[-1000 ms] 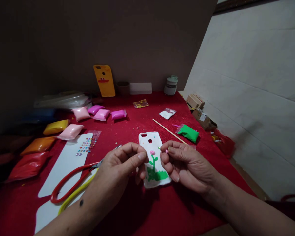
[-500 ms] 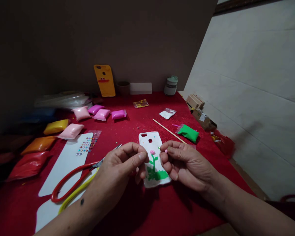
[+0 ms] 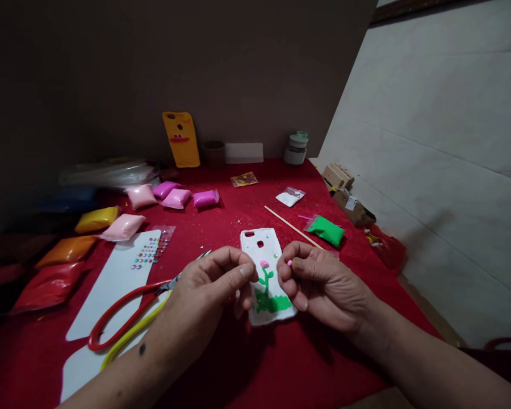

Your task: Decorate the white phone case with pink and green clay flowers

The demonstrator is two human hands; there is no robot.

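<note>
My right hand point(image 3: 323, 284) is closed in a small pinch: the thumb and the first finger hold a tiny pink bit point(image 3: 289, 262), and the other fingers are curled under. The pinch hovers just beside the right edge of the phone case point(image 3: 269, 253), a little right of the centre of the frame.

The case lies flat on the red cloth point(image 3: 238, 363). It is white, with a pink flower point(image 3: 264, 264) on a green stem point(image 3: 264, 278) and green ground below.

My left hand point(image 3: 204, 289) is at the left edge of the case, fingers bent and thumb close to the first finger. I cannot tell if it holds something or only steadies the case.

I judge the step to be shaping the pink bit between the fingertips, near the flower. If the bit goes on the case, that calls for a slow, light press, because such a small soft piece can easily stick to the finger or be squashed.

The red scissors point(image 3: 119, 309) lie in the lower left. The wooden stick point(image 3: 292, 227) and the green bag point(image 3: 327, 230) lie to the right, above my right hand.

I can read no writing. The yellow packet point(image 3: 244, 179) in the upper middle has a print, but it is too small to read.
</note>
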